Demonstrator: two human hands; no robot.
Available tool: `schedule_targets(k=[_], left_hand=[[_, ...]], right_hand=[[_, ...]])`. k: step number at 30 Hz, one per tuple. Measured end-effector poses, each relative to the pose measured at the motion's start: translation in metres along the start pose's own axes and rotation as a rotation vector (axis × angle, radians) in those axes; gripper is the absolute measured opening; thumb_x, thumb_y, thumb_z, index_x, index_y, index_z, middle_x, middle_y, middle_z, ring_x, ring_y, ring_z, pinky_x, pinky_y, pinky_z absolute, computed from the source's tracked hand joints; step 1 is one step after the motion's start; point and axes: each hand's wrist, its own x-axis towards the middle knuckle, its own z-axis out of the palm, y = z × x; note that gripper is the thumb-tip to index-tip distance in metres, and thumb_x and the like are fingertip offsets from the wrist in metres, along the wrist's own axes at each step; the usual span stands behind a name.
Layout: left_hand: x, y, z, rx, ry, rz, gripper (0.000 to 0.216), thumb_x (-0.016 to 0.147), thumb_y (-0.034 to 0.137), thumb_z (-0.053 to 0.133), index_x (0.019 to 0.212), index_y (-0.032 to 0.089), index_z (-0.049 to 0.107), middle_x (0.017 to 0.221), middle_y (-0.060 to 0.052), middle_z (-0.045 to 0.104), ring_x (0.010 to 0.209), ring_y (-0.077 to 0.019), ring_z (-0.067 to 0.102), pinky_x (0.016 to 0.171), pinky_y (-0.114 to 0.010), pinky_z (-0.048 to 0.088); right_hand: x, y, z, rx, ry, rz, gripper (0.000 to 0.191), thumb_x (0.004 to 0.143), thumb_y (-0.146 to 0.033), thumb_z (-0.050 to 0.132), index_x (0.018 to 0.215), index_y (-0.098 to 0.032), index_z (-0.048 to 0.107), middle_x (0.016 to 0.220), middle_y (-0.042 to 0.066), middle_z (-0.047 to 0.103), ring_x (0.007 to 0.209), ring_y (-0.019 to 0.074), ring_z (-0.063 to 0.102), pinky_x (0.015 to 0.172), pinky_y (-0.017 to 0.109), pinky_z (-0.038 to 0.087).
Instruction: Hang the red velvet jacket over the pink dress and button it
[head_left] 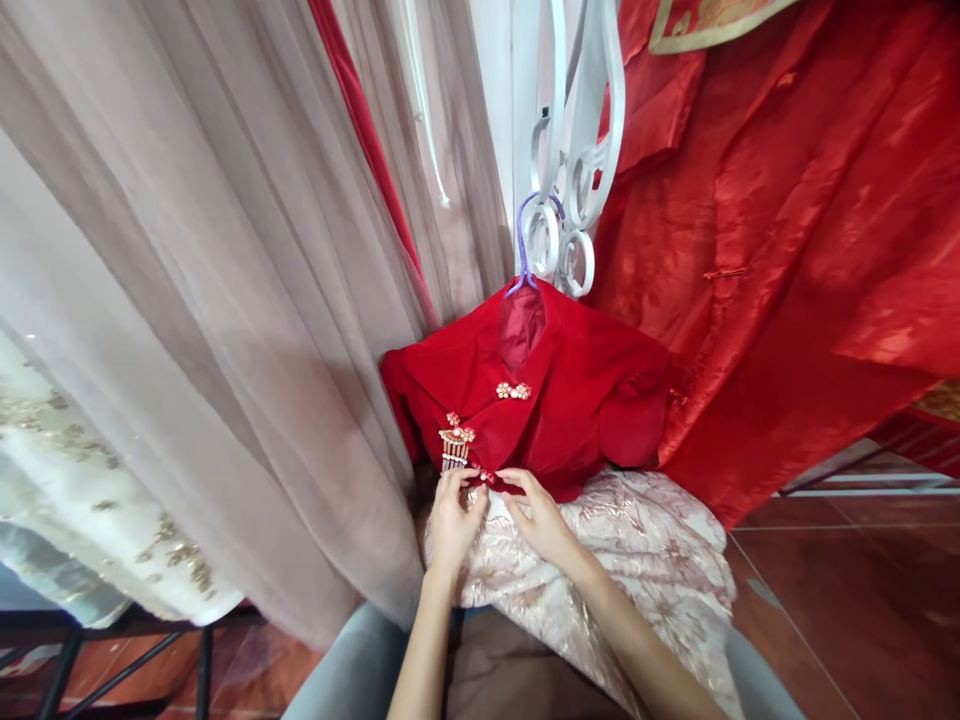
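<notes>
A red velvet short-sleeved jacket [577, 400] hangs from a purple hanger [523, 245] in front of me. A pearl-and-flower clasp [514, 391] sits below its collar, and a fan-shaped beaded ornament [456, 440] with tassels lies on its front at the left. My left hand [454, 520] is closed at the jacket's lower edge, just under the tassels. My right hand [541, 515] has its fingers bent over the same edge, thumb below. Between the fingertips shows a small red-and-white beaded piece [484, 475]. Exactly what the fingertips pinch is partly hidden.
Pale shiny patterned fabric [637, 540] spreads beneath the jacket and over my lap. Sheer beige drapes [247, 300] hang at left, beside a gold-embroidered white garment [97, 480]. A white scrolled metal stand [544, 235] bears the hanger. Red satin garments [787, 250] hang at right above tiled floor [862, 580].
</notes>
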Motion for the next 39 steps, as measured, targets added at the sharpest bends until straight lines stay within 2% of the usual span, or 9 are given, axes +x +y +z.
schedule_targets(k=[4,12,18,24,27,31,33,36,39], left_hand=[[0.001,-0.009,-0.002,-0.039,-0.035,0.043,0.016,0.085,0.031,0.058,0.096,0.021,0.061,0.099,-0.006,0.06,0.095,-0.0189,0.059,0.08,-0.03,0.049],[0.0,-0.007,0.003,-0.252,0.016,-0.06,0.017,0.08,0.034,0.065,0.086,0.018,0.062,0.087,-0.004,0.062,0.082,-0.0157,0.061,0.071,-0.025,0.049],[0.0,-0.003,0.002,-0.487,-0.013,-0.217,0.021,0.075,0.034,0.07,0.083,0.016,0.062,0.082,-0.003,0.063,0.077,-0.0136,0.062,0.072,-0.023,0.049],[0.0,-0.001,0.005,-0.555,0.012,-0.257,0.021,0.074,0.033,0.072,0.08,0.015,0.062,0.077,-0.002,0.062,0.071,-0.0116,0.059,0.065,-0.02,0.046],[0.0,0.002,0.005,-0.499,0.036,-0.255,0.02,0.076,0.034,0.07,0.081,0.016,0.063,0.078,-0.002,0.063,0.072,-0.0132,0.06,0.067,-0.022,0.048],[0.001,0.002,0.004,-0.377,0.075,-0.108,0.016,0.077,0.034,0.067,0.078,0.018,0.064,0.088,-0.005,0.061,0.086,-0.0167,0.06,0.08,-0.027,0.048],[0.003,0.002,0.005,-0.392,0.074,-0.082,0.017,0.076,0.034,0.069,0.079,0.018,0.064,0.09,-0.005,0.06,0.088,-0.0174,0.06,0.082,-0.029,0.048],[0.009,0.008,0.006,-0.543,0.142,-0.174,0.025,0.072,0.037,0.072,0.087,0.018,0.062,0.087,-0.004,0.062,0.081,-0.0157,0.062,0.078,-0.028,0.049],[0.022,0.02,0.005,-0.74,0.242,-0.296,0.035,0.073,0.042,0.071,0.099,0.019,0.065,0.101,-0.006,0.066,0.093,-0.0163,0.063,0.085,-0.028,0.048]], right_hand=[[0.001,0.013,0.008,0.029,0.023,0.034,0.026,0.09,-0.025,0.046,0.115,-0.021,0.05,0.118,0.011,0.06,0.111,0.0195,0.059,0.092,0.038,0.052],[0.021,0.008,0.012,0.026,0.048,0.075,0.015,0.084,-0.035,0.057,0.088,-0.021,0.053,0.086,0.004,0.067,0.082,0.0173,0.067,0.067,0.029,0.057],[0.024,0.008,0.011,0.07,0.067,0.086,0.019,0.084,-0.039,0.057,0.082,-0.021,0.054,0.08,0.003,0.067,0.077,0.0166,0.067,0.071,0.031,0.057],[0.024,0.01,0.011,0.101,0.07,0.097,0.018,0.083,-0.038,0.057,0.084,-0.02,0.056,0.08,0.005,0.068,0.076,0.0171,0.068,0.072,0.032,0.057],[0.023,0.009,0.012,0.109,0.076,0.106,0.019,0.083,-0.039,0.057,0.084,-0.02,0.056,0.08,0.005,0.069,0.076,0.0174,0.068,0.071,0.031,0.057],[0.02,0.006,0.012,0.13,0.086,0.128,0.023,0.082,-0.042,0.058,0.084,-0.02,0.057,0.08,0.005,0.069,0.076,0.0178,0.069,0.071,0.031,0.057],[0.019,0.003,0.01,0.145,0.097,0.148,0.025,0.081,-0.044,0.059,0.084,-0.019,0.057,0.08,0.006,0.069,0.076,0.0178,0.069,0.071,0.031,0.057],[0.016,-0.002,0.002,0.178,0.067,0.177,0.028,0.08,-0.047,0.061,0.084,-0.019,0.058,0.081,0.005,0.069,0.077,0.0174,0.068,0.071,0.031,0.055],[0.013,-0.007,-0.009,0.217,-0.074,0.21,0.031,0.077,-0.048,0.065,0.085,-0.018,0.06,0.08,0.004,0.069,0.076,0.0167,0.067,0.07,0.03,0.053]])
